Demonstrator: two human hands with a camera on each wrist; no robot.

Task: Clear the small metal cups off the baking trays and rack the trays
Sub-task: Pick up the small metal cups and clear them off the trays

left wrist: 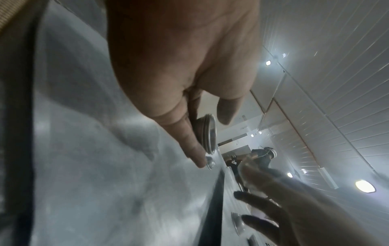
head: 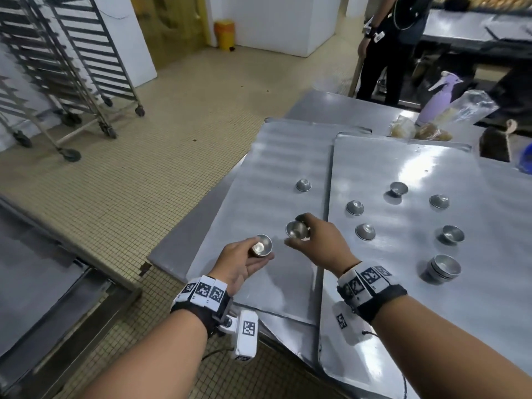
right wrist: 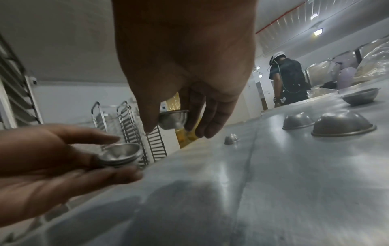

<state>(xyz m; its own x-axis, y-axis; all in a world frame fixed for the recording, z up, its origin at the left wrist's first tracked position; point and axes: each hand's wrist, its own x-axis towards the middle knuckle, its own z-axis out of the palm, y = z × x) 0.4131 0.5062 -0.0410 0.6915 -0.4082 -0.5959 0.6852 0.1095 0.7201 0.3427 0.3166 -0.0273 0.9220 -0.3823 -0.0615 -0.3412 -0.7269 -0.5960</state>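
Two flat metal baking trays lie side by side on a steel table, the left tray [head: 264, 174] and the right tray [head: 403, 174]. My left hand [head: 247, 257] holds a short stack of small metal cups [head: 262, 245] above the left tray; the stack [right wrist: 120, 154] shows nested rims. My right hand [head: 313, 240] pinches a single cup [head: 298, 229] just right of that stack, also seen as the cup [right wrist: 173, 119]. One upturned cup [head: 303, 185] rests on the left tray. Several cups, some upturned, and a nested stack [head: 443, 267] sit on the right tray.
Wheeled tray racks [head: 66, 61] stand on the tiled floor at the far left. Another person [head: 385, 44] stands beyond the table. A purple spray bottle [head: 437, 99] and plastic bags [head: 466, 108] sit at the table's far end. A second steel surface [head: 34, 272] lies lower left.
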